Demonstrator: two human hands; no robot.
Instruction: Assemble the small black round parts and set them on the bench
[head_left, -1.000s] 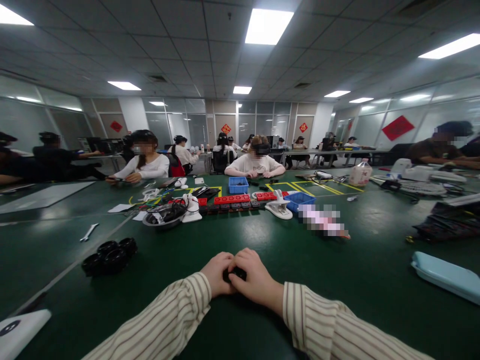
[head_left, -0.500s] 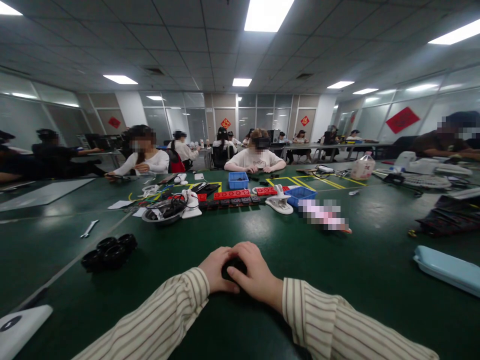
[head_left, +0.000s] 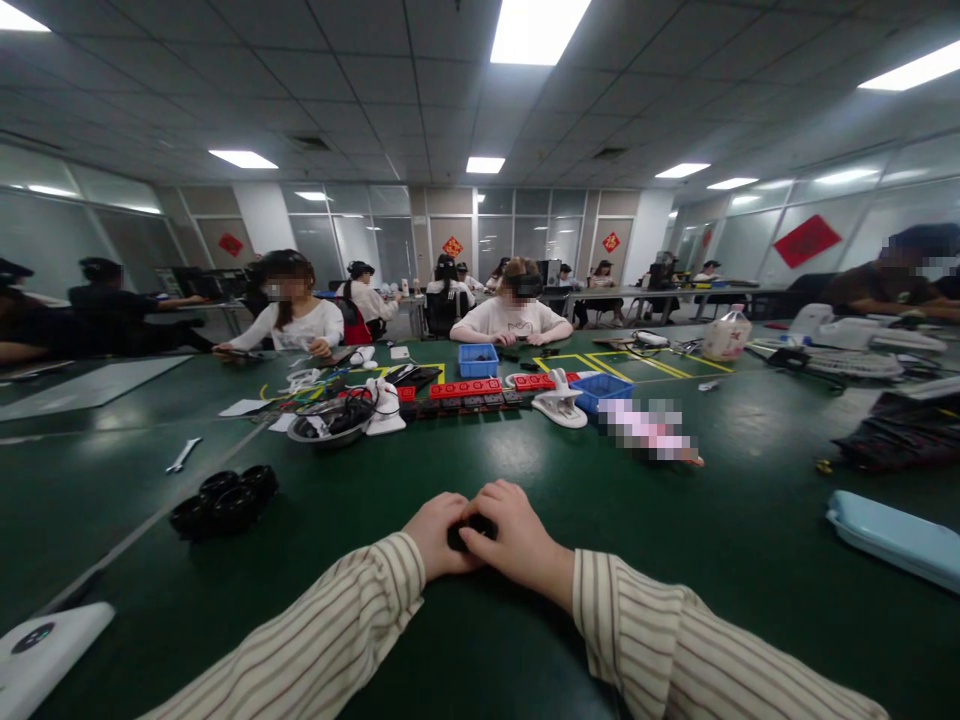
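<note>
Both hands are wrapped round a small black round part (head_left: 471,533) low over the green table, mostly hidden by fingers. My left hand (head_left: 437,535) curls round its left side, thumb at the near edge. From the right, my right hand (head_left: 517,540) closes over it, fingers across the top and thumb in front. The two hands touch at the fingertips. Off to the left sits a cluster of several black, hollow round parts (head_left: 234,507), and a wrench (head_left: 183,455) lies beyond them.
Ahead on the table (head_left: 420,470) are a metal bowl (head_left: 331,432) with cables, red power-strip-like bars (head_left: 463,388), a white clamp base (head_left: 560,402) and a blue bin (head_left: 604,390). A light-blue case (head_left: 896,540) lies right; a white phone (head_left: 52,655) is near left. People sit opposite.
Both hands stay round the black part; my right thumb and fingers have shifted slightly. The person opposite on the left has lowered a raised hand toward the table.
</note>
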